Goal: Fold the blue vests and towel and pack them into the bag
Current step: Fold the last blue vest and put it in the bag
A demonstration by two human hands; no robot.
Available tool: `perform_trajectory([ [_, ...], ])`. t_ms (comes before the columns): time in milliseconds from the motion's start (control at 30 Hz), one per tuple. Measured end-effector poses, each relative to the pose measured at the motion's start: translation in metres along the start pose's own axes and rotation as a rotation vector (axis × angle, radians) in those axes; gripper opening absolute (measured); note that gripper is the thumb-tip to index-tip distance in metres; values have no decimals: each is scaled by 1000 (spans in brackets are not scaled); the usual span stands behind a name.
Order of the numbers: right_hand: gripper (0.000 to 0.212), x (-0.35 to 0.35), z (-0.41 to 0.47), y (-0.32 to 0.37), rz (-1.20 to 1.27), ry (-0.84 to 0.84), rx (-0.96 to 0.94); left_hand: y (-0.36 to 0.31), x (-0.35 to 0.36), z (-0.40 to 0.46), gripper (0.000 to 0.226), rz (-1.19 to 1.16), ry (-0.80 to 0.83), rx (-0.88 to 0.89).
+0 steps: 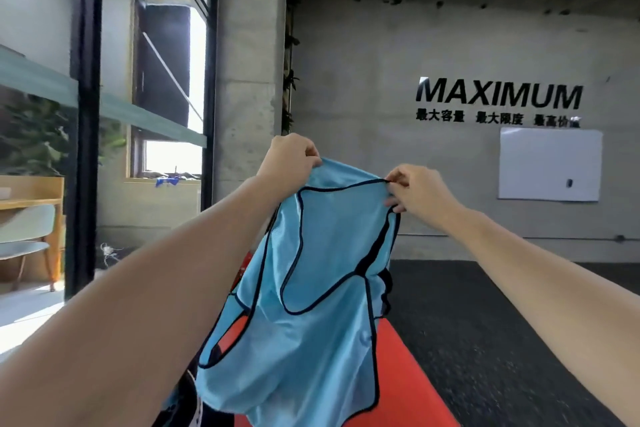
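A light blue vest with black piping hangs in the air in front of me, held up by its top edge. My left hand pinches the top left of the vest. My right hand pinches the black-trimmed strap at the top right. The cloth drapes down in loose folds over an orange-red surface. A dark item with white print shows at the bottom, mostly hidden behind the vest. No towel is in view.
Dark speckled floor spreads to the right. A concrete wall with black lettering and a whiteboard stands ahead. A black-framed glass partition is at the left, with a wooden desk and grey chair behind it.
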State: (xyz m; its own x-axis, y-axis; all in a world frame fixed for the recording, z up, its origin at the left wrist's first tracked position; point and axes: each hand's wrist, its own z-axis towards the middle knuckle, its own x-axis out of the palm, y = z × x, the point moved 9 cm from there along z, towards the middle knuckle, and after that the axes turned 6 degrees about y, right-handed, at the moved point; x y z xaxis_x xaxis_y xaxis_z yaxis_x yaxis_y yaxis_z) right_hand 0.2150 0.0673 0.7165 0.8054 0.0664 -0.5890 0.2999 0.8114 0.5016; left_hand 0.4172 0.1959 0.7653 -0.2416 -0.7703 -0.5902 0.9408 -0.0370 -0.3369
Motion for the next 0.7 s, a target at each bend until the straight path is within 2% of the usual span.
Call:
perform_trajectory([
  [167,4,56,10,-51,72,80,100,39,53,9,12,25,79,-45],
  [333,7,128,0,-154,53,192,245,83,168,-1,13,22,240,-102],
  [433,23,171,-28,-220,-23,310,322,105,252,-34,16,6,416,-123],
  [500,31,194,-52,-254,-76,358,355,120,300,-66,26,-2,538,-143],
  [567,32,216,-76,-278,-101,381,381,136,334,-101,34,-29,626,-170],
  [700,26,265,-128,-303,-16,486,460,175,364,-180,33,-80,730,-282],
])
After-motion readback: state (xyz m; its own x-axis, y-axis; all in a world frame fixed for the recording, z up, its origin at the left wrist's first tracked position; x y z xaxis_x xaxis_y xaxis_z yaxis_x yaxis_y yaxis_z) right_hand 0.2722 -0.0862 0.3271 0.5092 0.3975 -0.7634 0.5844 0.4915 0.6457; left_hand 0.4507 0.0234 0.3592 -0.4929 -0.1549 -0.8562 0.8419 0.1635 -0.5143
